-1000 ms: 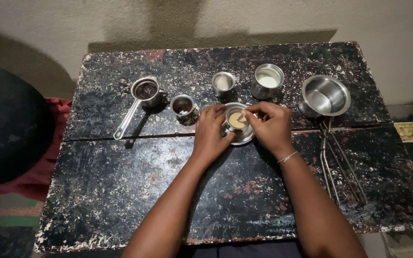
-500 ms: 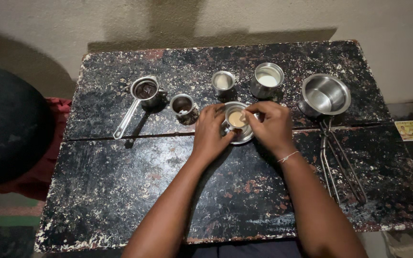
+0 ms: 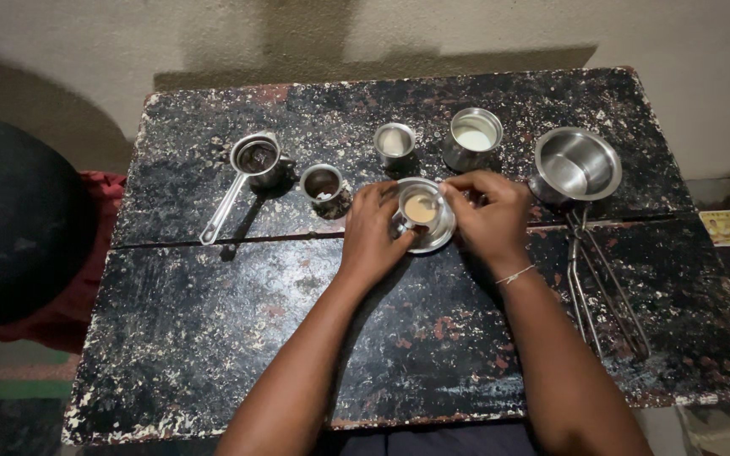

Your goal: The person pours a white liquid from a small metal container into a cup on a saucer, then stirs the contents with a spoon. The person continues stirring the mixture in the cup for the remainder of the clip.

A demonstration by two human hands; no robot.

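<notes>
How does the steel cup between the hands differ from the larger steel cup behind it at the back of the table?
The cup between the hands holds a light brown liquid; the larger back cup holds a white one. The first sits in a shallow steel saucer, the second straight on the table. The left hand and right hand touch the first; the second stands untouched. Both are round, upright steel vessels.

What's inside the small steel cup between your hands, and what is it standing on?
The cup holds a light brown, milky drink. It stands in a shallow steel saucer. The left hand and right hand cover both sides, so the saucer's floor is hidden.
</notes>
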